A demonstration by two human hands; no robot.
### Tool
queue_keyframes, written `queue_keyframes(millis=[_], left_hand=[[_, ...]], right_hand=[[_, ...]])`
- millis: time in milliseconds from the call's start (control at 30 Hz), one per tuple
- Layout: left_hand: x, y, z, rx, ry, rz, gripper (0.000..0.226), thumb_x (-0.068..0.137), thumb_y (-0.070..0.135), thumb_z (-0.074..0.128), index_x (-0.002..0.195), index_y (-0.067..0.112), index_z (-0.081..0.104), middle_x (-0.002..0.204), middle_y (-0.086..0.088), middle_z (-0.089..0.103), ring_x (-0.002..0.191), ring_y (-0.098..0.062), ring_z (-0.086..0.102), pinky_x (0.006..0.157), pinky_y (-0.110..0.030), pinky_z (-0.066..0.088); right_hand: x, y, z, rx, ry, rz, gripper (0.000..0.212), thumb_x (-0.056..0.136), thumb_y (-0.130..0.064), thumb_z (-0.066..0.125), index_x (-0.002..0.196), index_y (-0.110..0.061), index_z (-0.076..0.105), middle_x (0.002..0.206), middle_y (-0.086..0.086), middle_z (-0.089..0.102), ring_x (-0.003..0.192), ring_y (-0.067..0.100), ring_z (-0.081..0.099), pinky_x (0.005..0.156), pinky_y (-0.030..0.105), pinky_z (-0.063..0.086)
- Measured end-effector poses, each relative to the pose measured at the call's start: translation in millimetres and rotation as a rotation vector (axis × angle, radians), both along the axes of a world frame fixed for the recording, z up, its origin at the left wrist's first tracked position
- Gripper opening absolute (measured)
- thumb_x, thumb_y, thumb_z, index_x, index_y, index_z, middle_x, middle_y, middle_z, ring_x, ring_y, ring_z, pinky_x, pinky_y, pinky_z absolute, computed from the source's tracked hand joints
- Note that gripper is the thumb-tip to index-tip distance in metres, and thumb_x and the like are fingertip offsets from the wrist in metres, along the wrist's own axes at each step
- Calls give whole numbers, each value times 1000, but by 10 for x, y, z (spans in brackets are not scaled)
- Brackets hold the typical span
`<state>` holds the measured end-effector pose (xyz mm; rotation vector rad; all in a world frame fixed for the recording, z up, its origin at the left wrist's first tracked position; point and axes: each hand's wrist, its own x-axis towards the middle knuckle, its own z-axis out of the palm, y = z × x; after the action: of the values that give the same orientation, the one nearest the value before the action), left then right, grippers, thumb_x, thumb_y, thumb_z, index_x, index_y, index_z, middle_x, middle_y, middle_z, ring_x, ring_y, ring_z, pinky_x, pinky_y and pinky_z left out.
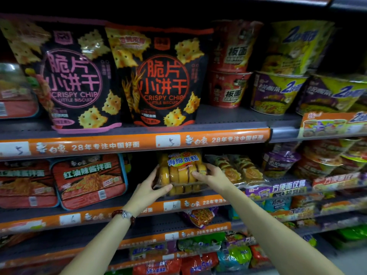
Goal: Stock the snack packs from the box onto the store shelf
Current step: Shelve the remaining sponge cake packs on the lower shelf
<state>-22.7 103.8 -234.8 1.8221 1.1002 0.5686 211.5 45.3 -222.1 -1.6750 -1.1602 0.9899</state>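
Both hands gripping sponge cake pack [181,171] on 2nd shelf [111,203]: L hand [151,190] holding its left-bottom edge, R hand [211,176] holding right side, w/ red noodle trays [89,180] to the left.

glossy clear plastic snack pack [181,171], matt shelf [228,118]

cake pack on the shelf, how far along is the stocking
Done: one clear pastry pack already lies on the shelf, right of the gap. In hand: the left hand and right hand hold the cake pack at that shelf, not yet released. Left: letting go and any remaining packs; the box is out of view, so the count is unknown.
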Motion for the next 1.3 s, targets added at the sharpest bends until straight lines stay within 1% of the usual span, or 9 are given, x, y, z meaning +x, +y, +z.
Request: queue_keyframes(millis=[133, 367, 533, 667, 833, 933, 1000, 1133, 1300], left_hand=[[188, -43, 8, 4, 4, -1, 87, 77, 54, 66, 148, 44, 16, 119, 20, 56, 117, -5, 52, 106, -31, 40], [259, -163, -70, 37, 71, 56, 86, 78, 60, 62, 146, 50, 11, 120, 15, 63, 119, -11, 56, 103, -33, 43], [268, -185, -40, 26, 124, 76, 85, 78, 63, 61, 145, 51, 11, 124, 13, 63, 121, -14, 55, 106, -37, 41], [287, -249, 35, 130, 165, 122, 70, 81, 48, 67, 142, 36, 34, 118, 8, 66, 112, -11, 61, 96, -27, 47], [319, -416, 191, 238, 252, 245, 48, 83, 25, 68, 129, 19, 55, 109, -4, 68, 99, -18, 66, 84, -27, 52], [318, -516, 329, 301, 325, 284, 37, 84, 21, 67, 120, 16, 62, 105, -7, 70, 92, -21, 67, 83, -33, 55], [318, -592, 439, 348, 383, 288, 30, 84, 20, 66, 114, 16, 65, 104, -8, 70, 90, -21, 67, 82, -34, 55], [344, -777, 689, 421, 450, 296, 28, 86, 22, 66, 112, 15, 66, 104, -7, 69, 89, -20, 66, 81, -33, 55], [333, -1049, 1012, 502, 445, 344, 25, 86, 23, 65, 110, 15, 68, 102, -4, 70, 93, -18, 66, 86, -35, 55]], right_hand=[[153, -89, -25, -3, 33, -7, 70, 79, -42, 74, 137, -16, 45, 119, -1, 65, 110, 18, 63, 98, 40, 51], [256, -165, -76, -18, 11, 18, 84, 67, -58, 75, 136, -20, 46, 119, -2, 66, 108, 19, 64, 95, 42, 53], [249, -149, -25, -23, -34, 25, 69, 79, -46, 73, 136, -18, 46, 120, -1, 63, 112, 21, 61, 99, 38, 50], [239, -192, 89, 24, -316, -3, 61, 80, -47, 71, 128, -13, 53, 117, 3, 65, 108, 22, 61, 86, 27, 50], [194, -246, 273, 106, -763, 11, 53, 82, -41, 68, 125, -13, 54, 124, 8, 60, 113, 27, 57, 88, 36, 52], [191, -341, 412, 138, -799, 50, 48, 84, -34, 65, 126, -13, 53, 124, 9, 59, 112, 29, 57, 87, 39, 52], [198, -422, 512, 150, -797, 90, 44, 84, -32, 64, 123, -13, 56, 116, 10, 63, 103, 29, 61, 81, 39, 55], [193, -601, 719, 186, -807, 152, 16, 86, -26, 63, 94, -12, 58, 86, 4, 60, 76, 24, 59, 64, 33, 52], [177, -795, 961, 265, -802, 217, 19, 87, -22, 62, 102, -11, 63, 94, 8, 67, 76, 27, 67, 66, 33, 55]])
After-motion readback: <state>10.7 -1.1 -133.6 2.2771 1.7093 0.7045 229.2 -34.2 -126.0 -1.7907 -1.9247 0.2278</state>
